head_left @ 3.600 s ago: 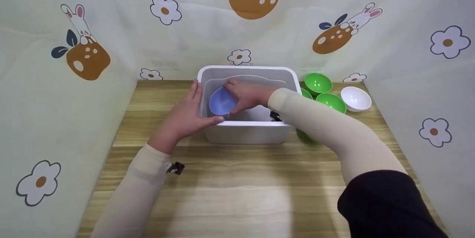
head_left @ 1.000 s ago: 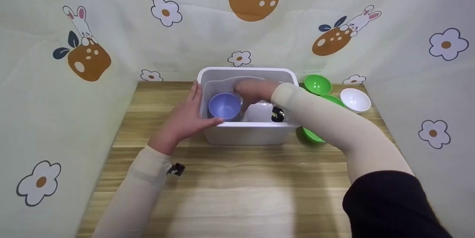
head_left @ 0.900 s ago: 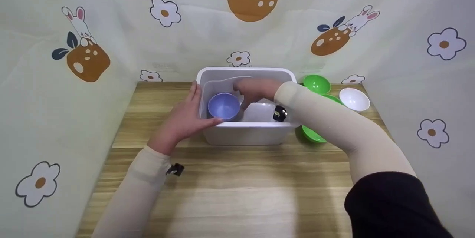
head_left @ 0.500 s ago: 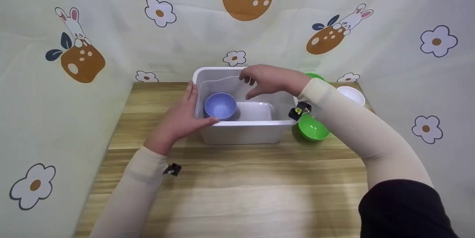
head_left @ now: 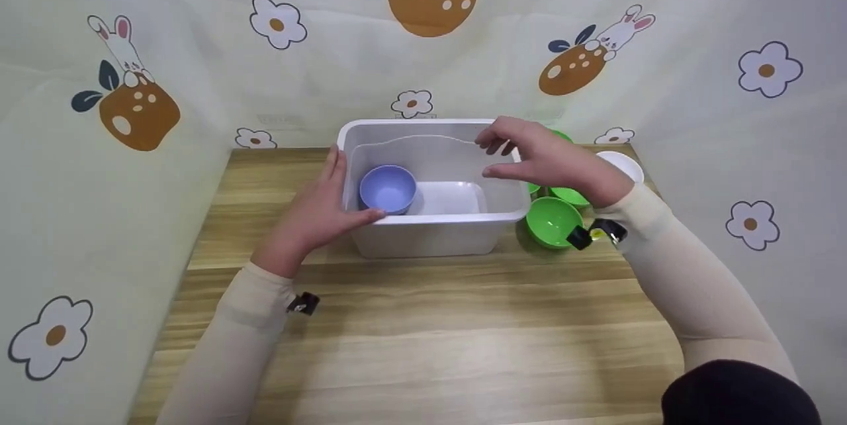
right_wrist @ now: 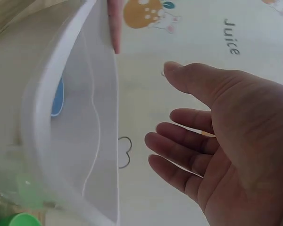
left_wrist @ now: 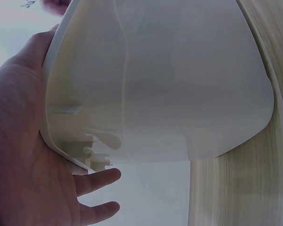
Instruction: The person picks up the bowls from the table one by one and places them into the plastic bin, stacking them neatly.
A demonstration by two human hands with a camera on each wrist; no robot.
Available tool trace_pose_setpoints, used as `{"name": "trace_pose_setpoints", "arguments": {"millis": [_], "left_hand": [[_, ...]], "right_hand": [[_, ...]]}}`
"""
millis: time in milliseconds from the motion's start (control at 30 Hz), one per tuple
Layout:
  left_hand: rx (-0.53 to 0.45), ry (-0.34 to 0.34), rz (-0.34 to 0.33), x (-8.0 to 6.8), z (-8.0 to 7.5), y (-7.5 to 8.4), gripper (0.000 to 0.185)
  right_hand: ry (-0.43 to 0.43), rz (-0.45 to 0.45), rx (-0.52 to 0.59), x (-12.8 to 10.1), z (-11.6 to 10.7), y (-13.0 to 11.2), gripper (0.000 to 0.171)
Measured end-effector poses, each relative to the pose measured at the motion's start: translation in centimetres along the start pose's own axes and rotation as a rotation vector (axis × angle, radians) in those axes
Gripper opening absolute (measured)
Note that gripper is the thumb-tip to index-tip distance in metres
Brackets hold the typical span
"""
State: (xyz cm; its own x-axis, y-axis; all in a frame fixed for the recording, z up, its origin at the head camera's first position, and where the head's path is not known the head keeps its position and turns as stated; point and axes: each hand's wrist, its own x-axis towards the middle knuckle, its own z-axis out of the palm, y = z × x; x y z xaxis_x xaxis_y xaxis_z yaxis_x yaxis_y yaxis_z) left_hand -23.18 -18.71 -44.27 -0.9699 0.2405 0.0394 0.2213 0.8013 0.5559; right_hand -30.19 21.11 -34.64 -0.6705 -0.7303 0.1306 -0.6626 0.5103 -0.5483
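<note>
A white plastic bin (head_left: 430, 234) stands on the wooden table (head_left: 423, 339). Inside it, at the left, a purple bowl (head_left: 388, 188) sits upright. My left hand (head_left: 327, 203) lies flat against the bin's left front corner, fingers straight up the side wall and thumb along the front rim. In the left wrist view the palm (left_wrist: 23, 155) presses the bin wall (left_wrist: 155, 84). My right hand (head_left: 503, 159) hovers over the bin's right rim with relaxed fingers, holding nothing. The right wrist view shows its bare palm (right_wrist: 226, 141) beside the bin (right_wrist: 75, 117).
Right of the bin lie green bowls (head_left: 552, 220) (head_left: 570, 197), partly hidden by my right hand and wrist. A white bowl (head_left: 625, 163) sits at the far right edge. Cartoon-print cloth walls (head_left: 132, 47) close in the back and both sides.
My right hand has let go of the purple bowl, risen out of the bin and moved right above its right rim. The left hand has stayed on the corner.
</note>
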Motion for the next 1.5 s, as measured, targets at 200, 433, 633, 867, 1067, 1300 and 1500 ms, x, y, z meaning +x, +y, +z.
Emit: {"name": "trace_pose_setpoints", "arguments": {"millis": [200,433,633,867,1067,1300,1500], "left_hand": [[0.012,0.0,-0.008,0.1,0.0,-0.1,0.141],[0.006,-0.002,-0.011,0.2,0.2,-0.3,0.142],[-0.014,0.003,-0.004,0.2,0.1,-0.3,0.144],[-0.008,0.005,-0.002,0.1,0.0,-0.2,0.143],[0.0,0.0,0.001,0.1,0.1,-0.1,0.142],[0.002,-0.006,-0.007,0.1,0.1,-0.1,0.143],[0.008,-0.007,-0.014,0.2,0.1,-0.1,0.145]], "right_hand": [[0.125,0.076,0.091,-4.4,0.3,2.2,0.04],[0.305,0.179,0.093,-9.2,2.1,4.8,0.031],[0.458,0.263,0.105,-12.5,5.2,7.0,0.037],[0.555,0.388,0.112,-15.0,9.0,9.1,0.056],[0.582,0.471,0.088,-16.1,11.1,10.2,0.074],[0.573,0.528,0.122,-16.6,12.4,11.3,0.082],[0.555,0.543,0.12,-16.8,12.9,11.9,0.09]]}}
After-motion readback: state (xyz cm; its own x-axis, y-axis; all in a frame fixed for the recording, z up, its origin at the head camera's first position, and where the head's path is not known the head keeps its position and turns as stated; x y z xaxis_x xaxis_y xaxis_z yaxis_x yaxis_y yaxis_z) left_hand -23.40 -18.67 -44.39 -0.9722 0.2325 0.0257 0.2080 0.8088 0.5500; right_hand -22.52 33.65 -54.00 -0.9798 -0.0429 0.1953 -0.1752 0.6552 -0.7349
